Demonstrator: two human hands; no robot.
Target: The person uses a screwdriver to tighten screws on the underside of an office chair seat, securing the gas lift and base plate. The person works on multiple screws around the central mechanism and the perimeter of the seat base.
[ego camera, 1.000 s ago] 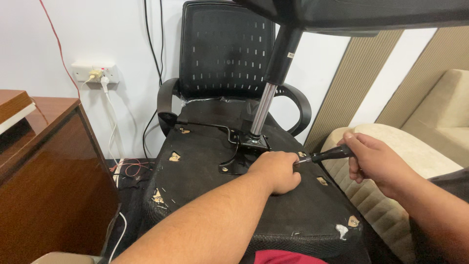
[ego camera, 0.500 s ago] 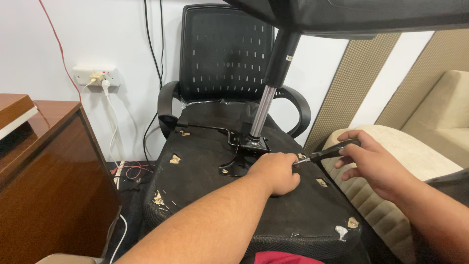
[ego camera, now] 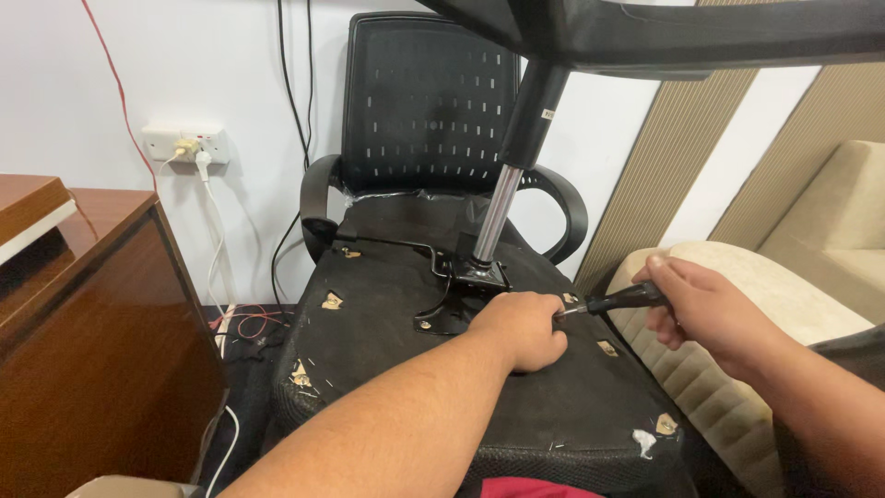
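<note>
An office chair seat [ego camera: 387,369] lies upside down in front of me, its black underside up. A black metal bracket [ego camera: 461,286] is fixed to it, with a chrome gas cylinder [ego camera: 498,207] rising from it. My left hand [ego camera: 521,327] rests as a fist on the seat underside just right of the bracket, fingers at the tool's tip. My right hand [ego camera: 701,309] grips the black handle of a screwdriver [ego camera: 618,300], whose shaft points left toward my left hand. The tip is hidden by my left fingers.
A second black mesh-backed chair [ego camera: 424,101] stands behind against the white wall. A brown wooden cabinet [ego camera: 92,323] is at the left. A wall socket [ego camera: 184,143] with plugs and hanging cables is at the back left. A beige sofa [ego camera: 830,267] sits at the right.
My right hand has closed fully round the screwdriver handle again after loosening its fingers half a second ago. My left hand has stayed in place.
</note>
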